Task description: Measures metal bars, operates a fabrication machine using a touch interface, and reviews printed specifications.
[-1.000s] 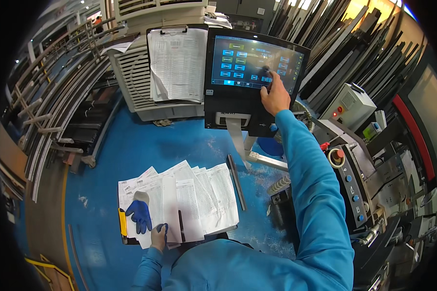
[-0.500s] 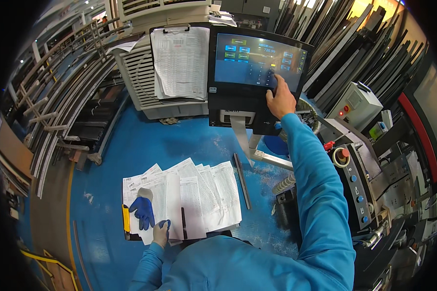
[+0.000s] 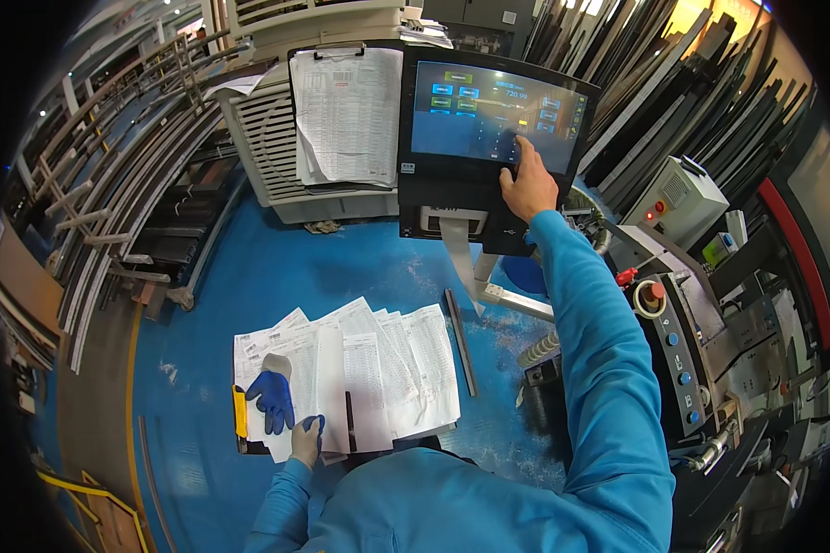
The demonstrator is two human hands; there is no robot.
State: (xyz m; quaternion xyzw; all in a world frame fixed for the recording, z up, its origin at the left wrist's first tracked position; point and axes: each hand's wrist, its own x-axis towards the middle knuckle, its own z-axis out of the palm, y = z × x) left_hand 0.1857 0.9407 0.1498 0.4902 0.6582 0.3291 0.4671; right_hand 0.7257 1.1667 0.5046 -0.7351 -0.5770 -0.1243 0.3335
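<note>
My bare right hand (image 3: 530, 189) reaches up to the touchscreen monitor (image 3: 489, 115). Its index finger is stretched out at the lower right part of the lit display, the thumb held apart, and nothing is in it. Low in the view, my left hand (image 3: 305, 441) wears a grey glove with blue fingertips. Its fingers are curled at the near edge of the spread paper sheets (image 3: 415, 369); whatever they may hold is hidden. Beside it, a loose blue-and-grey work glove (image 3: 273, 396) lies on the sheets.
A clipboard with printed sheets (image 3: 349, 120) leans left of the monitor. A paper strip (image 3: 459, 253) hangs from the printer slot below. On the right stands a control panel (image 3: 678, 359) with buttons and a red knob. Metal bars (image 3: 138, 221) fill racks at left.
My right hand has shifted slightly left across the screen, its index finger still extended. My left hand and the loose glove stay where they were.
</note>
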